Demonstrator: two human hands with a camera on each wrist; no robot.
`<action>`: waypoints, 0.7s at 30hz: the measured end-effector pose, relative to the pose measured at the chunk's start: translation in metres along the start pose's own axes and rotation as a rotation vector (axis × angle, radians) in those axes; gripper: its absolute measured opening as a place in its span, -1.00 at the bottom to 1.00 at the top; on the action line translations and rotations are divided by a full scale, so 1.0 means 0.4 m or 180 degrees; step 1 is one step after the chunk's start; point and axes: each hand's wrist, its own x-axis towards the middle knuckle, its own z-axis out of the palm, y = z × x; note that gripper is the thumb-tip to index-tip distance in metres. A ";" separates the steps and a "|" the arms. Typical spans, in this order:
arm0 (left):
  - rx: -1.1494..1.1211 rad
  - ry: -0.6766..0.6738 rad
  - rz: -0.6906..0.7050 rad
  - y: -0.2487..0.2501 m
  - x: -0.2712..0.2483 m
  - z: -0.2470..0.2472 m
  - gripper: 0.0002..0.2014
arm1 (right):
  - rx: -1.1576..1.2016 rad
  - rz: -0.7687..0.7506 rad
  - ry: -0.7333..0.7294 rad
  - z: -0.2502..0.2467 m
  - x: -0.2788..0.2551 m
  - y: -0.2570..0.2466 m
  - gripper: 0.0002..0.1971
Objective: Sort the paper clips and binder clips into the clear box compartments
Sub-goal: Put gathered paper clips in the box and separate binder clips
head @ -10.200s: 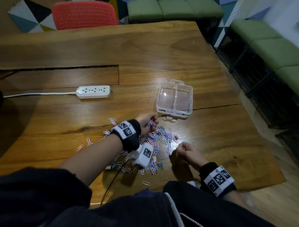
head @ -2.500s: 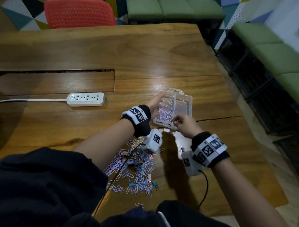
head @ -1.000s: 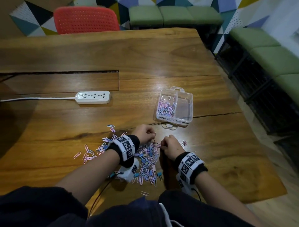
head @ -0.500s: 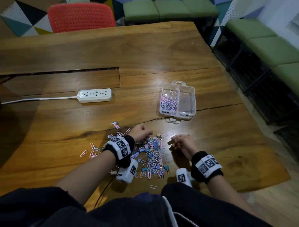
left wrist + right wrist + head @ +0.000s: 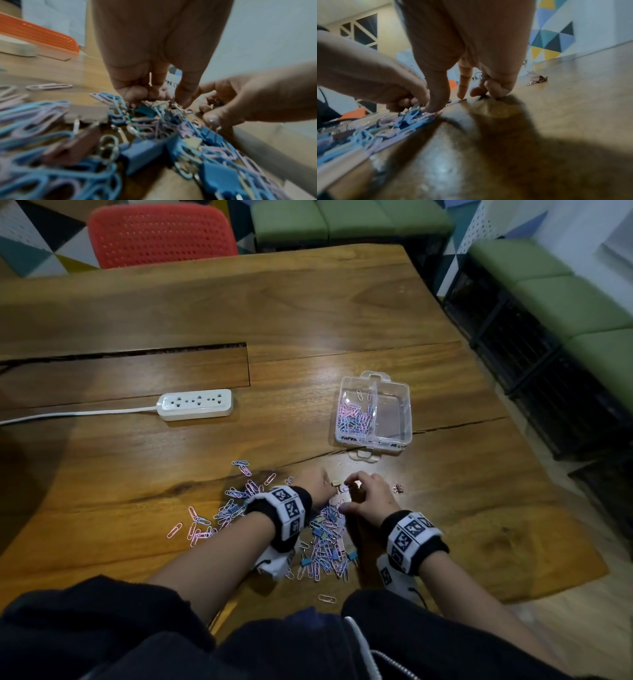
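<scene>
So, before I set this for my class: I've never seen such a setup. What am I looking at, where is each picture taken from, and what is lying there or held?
There is no machine here, just a person's left hand and right hand, wearing patterned wristbands. The wide picture comes from a head camera looking down. The two blurry close-ups come from wrist cameras. On the wooden table lie a mixed pile of clips, a clear box with paper clips in its left compartment, a power strip and a lone pink binder clip. The right hand's curled fingers seem to hold a dark binder clip. The left fingertips pick at the pile; whether their grip holds anything is unclear.
</scene>
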 end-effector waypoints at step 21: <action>0.0998 0.0163 0.0634 -0.069 -0.042 0.015 -0.57 | -0.1167 -0.0461 0.0034 0.032 -0.078 0.018 -0.77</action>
